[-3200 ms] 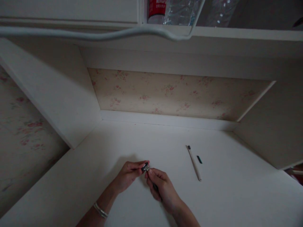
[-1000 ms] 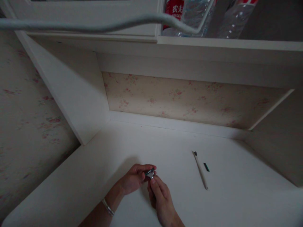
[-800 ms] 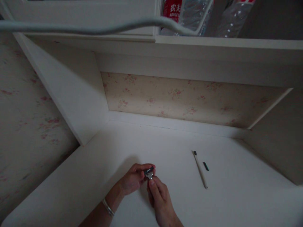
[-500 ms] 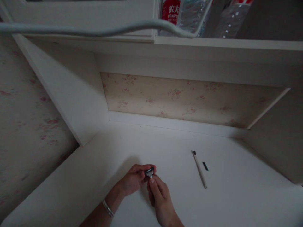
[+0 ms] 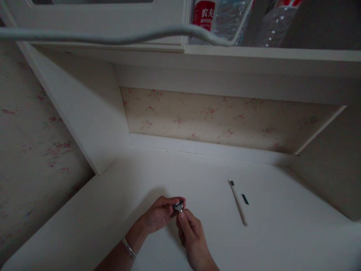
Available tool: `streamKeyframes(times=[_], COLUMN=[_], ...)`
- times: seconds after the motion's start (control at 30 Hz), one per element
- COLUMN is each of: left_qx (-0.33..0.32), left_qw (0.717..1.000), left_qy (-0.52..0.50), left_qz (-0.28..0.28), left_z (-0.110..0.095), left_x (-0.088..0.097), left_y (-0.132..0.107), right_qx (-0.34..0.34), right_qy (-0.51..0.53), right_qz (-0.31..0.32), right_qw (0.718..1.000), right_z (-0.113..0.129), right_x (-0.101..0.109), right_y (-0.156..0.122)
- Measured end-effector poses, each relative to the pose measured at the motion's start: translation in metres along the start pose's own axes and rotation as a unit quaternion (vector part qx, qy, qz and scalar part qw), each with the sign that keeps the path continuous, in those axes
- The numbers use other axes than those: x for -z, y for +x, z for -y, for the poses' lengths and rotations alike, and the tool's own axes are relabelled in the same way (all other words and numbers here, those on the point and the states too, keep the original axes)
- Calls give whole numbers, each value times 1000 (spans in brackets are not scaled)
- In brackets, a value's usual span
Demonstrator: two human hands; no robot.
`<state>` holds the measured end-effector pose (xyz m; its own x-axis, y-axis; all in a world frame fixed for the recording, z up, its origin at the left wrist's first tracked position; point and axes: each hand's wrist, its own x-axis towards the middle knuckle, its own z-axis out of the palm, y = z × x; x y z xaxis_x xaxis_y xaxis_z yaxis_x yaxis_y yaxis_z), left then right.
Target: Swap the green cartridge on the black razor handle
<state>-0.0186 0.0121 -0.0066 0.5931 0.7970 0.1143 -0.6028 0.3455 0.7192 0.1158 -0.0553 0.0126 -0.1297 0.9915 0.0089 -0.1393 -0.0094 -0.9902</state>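
Observation:
Both my hands meet low in the middle of the white desk (image 5: pixel 146 173). My left hand (image 5: pixel 159 214), with a silver bracelet on its wrist, pinches a small dark and silvery object (image 5: pixel 178 206) between thumb and fingers. My right hand (image 5: pixel 191 237) is closed too, its fingertips pressed on the same small object from below. A dark part shows under the right hand's fingers; I cannot make out what it is. What the object is stays unclear in the dim light.
A pale thin stick with a dark tip (image 5: pixel 238 203) lies on the desk to the right, a small dark piece (image 5: pixel 245 199) beside it. Floral wallpaper backs the alcove. Plastic bottles (image 5: pixel 220 19) stand on the shelf above. A white cable (image 5: pixel 113 37) hangs across the top.
My hands keep hold of the small object and have turned it slightly between the fingers. The view has shifted a little; the stick and dark piece lie where they were.

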Motion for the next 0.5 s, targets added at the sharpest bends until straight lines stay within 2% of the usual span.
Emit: streamKeyframes(times=[0.23,0.5], left_qx=[0,36], left_qw=[1000,999], left_qy=[10,0], left_qz=[7,-3], left_z=[-1,-1], left_x=[5,10], left_y=[-1,-5], right_qx=[-42,-105], right_qy=[60,171], right_qz=[53,94], right_qw=[996,975], right_z=[3,4], right_x=[5,2], right_y=[4,4])
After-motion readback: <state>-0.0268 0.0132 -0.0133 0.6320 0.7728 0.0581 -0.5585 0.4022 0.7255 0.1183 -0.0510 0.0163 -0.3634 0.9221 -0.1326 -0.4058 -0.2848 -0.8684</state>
